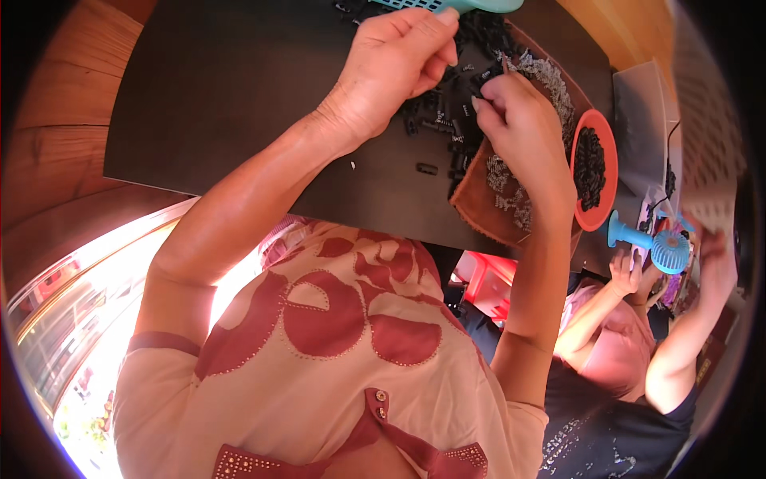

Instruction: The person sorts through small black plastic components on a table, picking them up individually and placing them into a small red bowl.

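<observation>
Over the far part of the dark table [215,104], your left hand [403,60] hangs at the end of a long forearm [239,191] that slants up from the lower left, wrist bent a little, back of the hand toward you. Its fingers are curled inward, thumb and forefinger drawn together near the teal basket [487,3]; whether they pinch a small part, I cannot tell. Your right hand [523,116] stands lower and to the right, its forearm rising steeply from below, over the brown cloth [479,184]. Its fingers are bent, with the thumb close to the curled forefinger; what may sit between them is too small to make out.

Small black parts [435,120] lie scattered on the table between and beyond your hands, and your fingers cover some of them. Silvery bits [550,80] are heaped on the cloth, partly behind your right hand, too fine to tell singly. Just right of the cloth, the orange bowl [610,180] holds more black pieces.

The basket is cut off by the upper edge. At the right, beyond the blue fan [669,251], a co-worker's raised hand [710,243] is blurred.
</observation>
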Demonstrator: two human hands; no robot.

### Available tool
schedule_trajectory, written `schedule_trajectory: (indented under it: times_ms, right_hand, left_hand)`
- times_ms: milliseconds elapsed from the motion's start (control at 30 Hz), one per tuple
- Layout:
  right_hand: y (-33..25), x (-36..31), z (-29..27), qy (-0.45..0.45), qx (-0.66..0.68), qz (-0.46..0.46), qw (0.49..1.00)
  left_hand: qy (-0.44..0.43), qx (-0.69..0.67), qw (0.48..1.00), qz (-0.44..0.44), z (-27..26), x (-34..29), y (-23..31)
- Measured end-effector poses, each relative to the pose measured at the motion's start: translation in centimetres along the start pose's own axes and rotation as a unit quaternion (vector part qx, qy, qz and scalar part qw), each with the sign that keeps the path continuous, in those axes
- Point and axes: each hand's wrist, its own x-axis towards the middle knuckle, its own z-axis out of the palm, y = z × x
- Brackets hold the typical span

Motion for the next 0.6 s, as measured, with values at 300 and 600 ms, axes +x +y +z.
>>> schedule_trajectory:
  times_ms: [300,600]
  right_hand:
    - [-2.1,-1.4,-2.8,0.065,0.131,-0.031,0.989]
    - [-2.9,-1.8,-2.7,0.104,0.277,-0.010,0.955]
  left_hand:
    - [-0.160,0.293,0.942,0.030,0.3,0.0,-0.6]
    - [-0.163,0.092,0.978,-0.087,0.3,-0.4,0.8]
